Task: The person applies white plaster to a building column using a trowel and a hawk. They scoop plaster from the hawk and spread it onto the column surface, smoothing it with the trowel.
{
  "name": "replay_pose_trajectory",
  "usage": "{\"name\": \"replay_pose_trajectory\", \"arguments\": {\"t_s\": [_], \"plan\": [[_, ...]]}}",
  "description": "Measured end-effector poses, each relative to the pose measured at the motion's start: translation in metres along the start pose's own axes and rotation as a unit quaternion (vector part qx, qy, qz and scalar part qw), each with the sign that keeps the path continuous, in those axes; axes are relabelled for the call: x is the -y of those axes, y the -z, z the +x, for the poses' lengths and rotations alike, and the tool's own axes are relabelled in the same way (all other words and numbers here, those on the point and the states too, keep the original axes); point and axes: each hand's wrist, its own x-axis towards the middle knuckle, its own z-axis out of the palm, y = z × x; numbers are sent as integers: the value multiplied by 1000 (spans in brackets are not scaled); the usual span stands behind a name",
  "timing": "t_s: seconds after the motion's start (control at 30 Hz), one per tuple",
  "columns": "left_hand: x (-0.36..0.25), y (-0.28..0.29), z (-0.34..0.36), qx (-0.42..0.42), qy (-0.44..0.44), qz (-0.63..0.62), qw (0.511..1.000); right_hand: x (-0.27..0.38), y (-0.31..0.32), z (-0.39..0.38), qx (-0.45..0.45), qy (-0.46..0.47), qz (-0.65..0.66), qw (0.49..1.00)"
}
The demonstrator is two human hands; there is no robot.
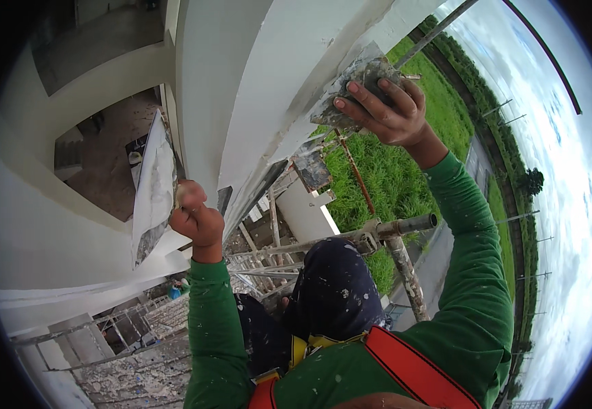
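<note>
My left hand [199,217] is closed round the handle of a plastering trowel [154,184]. Its flat blade stands on edge and carries white plaster, with grey smears near the lower tip. Up at the right, my right hand [390,112] grips a grey, plaster-crusted scraper blade [362,78], fingers laid across its back. That blade lies against the edge of the white wall [268,82], where a damp-looking grey band runs along the surface. The scraper's handle, if it has one, is hidden by my palm.
Scaffold pipes [405,273] and a coupler stand beside my knee [340,290]. Plaster-spattered planks [139,347] lie low at the left. An opening [108,153] in the wall shows a floor below. Grass [398,170] and a road lie far down at the right. I wear a red harness strap [412,368].
</note>
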Motion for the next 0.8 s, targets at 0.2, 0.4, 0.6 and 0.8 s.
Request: {"name": "replay_pose_trajectory", "arguments": {"t_s": [0.2, 0.4, 0.6, 0.8], "plan": [[1, 2, 1, -6, 14, -1, 1000, 2, -6, 0, 13, 23, 1, 1000], [5, -1, 0, 0, 20, -7, 1000, 4, -16, -9, 16, 19, -16, 1000], [13, 5, -5, 18, 34, 0, 999, 4, -25, -15, 20, 17, -6, 1000], [15, 1, -5, 8, 25, 11, 1000, 3, -26, -16, 23, 18, 6, 1000]]}}
